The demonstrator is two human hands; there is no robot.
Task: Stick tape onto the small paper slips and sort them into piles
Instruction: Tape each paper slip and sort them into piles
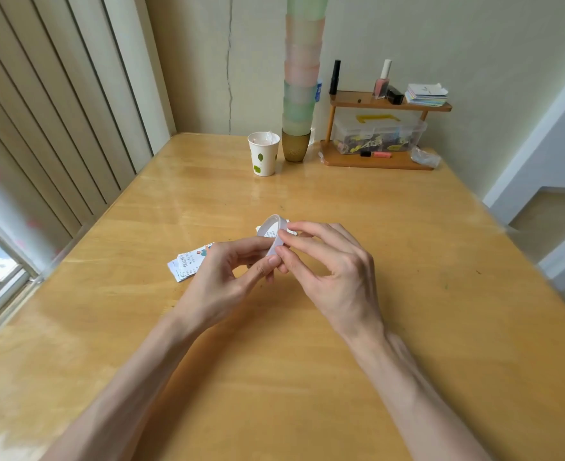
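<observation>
Left hand, right hand gripping one tape roll (one slip pile)

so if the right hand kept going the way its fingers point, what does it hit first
The tape roll: the right hand is pinching its rim. Just beyond is the left hand, which holds the roll from the other side. Depth past there is unclear.

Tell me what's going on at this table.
A person holds a roll of clear tape over the wooden table with both hands. The left hand grips it from below while the right hand pinches its rim, probably seeking the tape's end. Some printed paper slips lie beside the left hand.
</observation>
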